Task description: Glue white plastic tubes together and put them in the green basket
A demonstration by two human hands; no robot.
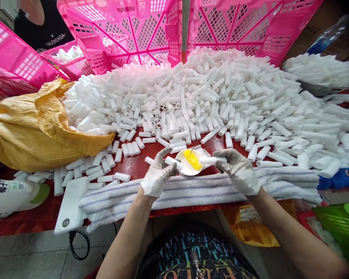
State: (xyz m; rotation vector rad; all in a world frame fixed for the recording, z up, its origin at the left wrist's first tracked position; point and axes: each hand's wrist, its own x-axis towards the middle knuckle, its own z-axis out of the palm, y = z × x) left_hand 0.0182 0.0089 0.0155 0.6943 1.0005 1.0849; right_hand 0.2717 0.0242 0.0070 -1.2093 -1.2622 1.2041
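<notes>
My left hand (159, 173), in a grey-stained white glove, is closed on a short white tube (173, 162) at the left side of a small white dish (184, 169). A yellow piece (192, 159) lies in the dish, with a thin pin-like thing standing up from it. On the right, my right hand (239, 170), gloved the same way, pinches another white tube (211, 160) whose left end reaches over the dish's right edge. Both hands are just above a striped towel (197, 192) along the table's front edge.
A large heap of white tubes (192, 89) covers the red table. Behind it stand pink crates (133, 35). At the left are a yellow sack (31, 124), a white power bank (71, 205) with a cable, and a bottle (14, 195). A person in black is behind, upper left.
</notes>
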